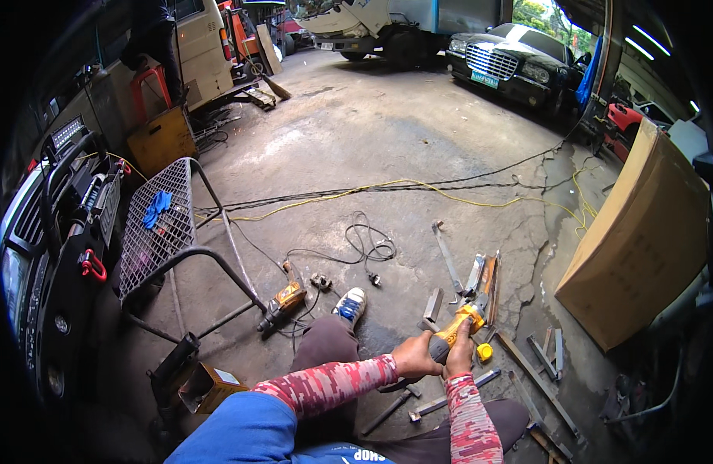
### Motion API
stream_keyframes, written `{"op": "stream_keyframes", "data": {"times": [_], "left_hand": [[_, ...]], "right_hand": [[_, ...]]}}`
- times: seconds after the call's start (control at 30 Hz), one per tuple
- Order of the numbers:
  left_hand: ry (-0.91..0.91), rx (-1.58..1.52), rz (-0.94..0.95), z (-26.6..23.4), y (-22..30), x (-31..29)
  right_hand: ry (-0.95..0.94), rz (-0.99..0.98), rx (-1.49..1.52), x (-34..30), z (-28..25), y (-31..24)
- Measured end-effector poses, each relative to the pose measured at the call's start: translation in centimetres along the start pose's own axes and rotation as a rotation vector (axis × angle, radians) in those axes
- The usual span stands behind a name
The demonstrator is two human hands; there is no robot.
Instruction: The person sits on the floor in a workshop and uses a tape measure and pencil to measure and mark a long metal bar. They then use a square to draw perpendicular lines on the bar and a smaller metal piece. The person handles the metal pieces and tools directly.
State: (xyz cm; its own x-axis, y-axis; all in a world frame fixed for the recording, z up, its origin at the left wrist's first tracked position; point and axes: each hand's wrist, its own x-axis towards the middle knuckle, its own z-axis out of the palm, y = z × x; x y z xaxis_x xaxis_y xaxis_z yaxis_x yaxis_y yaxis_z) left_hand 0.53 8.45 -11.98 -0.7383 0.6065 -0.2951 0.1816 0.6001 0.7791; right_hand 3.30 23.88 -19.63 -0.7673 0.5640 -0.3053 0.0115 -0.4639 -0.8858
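A yellow-and-black angle grinder (452, 331) lies in both my hands, its head pointing away from me toward a pile of metal pieces (474, 277). My left hand (416, 356) is wrapped round the dark rear part of its body. Farther along, my right hand (460, 353) grips its right side, thumb on top. Whether the grinder's head touches the metal I cannot tell. Just right of my right hand sits a small round yellow object (485, 352). A hammer (390, 411) and a square metal bar (454, 395) lie on the floor under my forearms.
A corded yellow drill (283, 305) lies left of my shoe, near a mesh-topped metal frame (159, 213) with blue gloves (157, 209). Cables (403, 185) cross the floor. Steel bars (538, 383) and a large cardboard sheet (631, 240) are at right; vehicles stand around.
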Motion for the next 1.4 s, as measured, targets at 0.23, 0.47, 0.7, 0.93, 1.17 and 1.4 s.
{"op": "stream_keyframes", "data": {"times": [0.23, 0.47, 0.7, 0.93, 1.17, 1.4], "left_hand": [[-0.063, 0.112, -0.031, 1.2, 0.1, -1.5], [-0.145, 0.166, -0.063, 2.8, 0.0, -0.7], [-0.202, 0.182, -0.042, 2.5, -0.8, 0.0], [-0.101, 0.351, -0.093, 1.7, -1.8, -2.1], [0.076, 0.461, -0.137, 5.3, -4.1, -3.2], [-0.085, 0.618, -0.248, 7.1, -6.5, -3.0]], "right_hand": [[0.131, 0.092, 0.048, -1.8, -1.0, 2.1], [0.215, 0.266, 0.339, -1.3, -2.5, 2.5], [0.207, 0.264, 0.18, -2.5, -2.2, 2.1], [0.254, 0.22, 0.104, -3.6, -0.5, 4.3], [0.341, 0.217, 0.039, -4.5, 0.1, 8.4], [0.371, 0.486, 0.06, -6.0, -1.6, 15.1]]}}
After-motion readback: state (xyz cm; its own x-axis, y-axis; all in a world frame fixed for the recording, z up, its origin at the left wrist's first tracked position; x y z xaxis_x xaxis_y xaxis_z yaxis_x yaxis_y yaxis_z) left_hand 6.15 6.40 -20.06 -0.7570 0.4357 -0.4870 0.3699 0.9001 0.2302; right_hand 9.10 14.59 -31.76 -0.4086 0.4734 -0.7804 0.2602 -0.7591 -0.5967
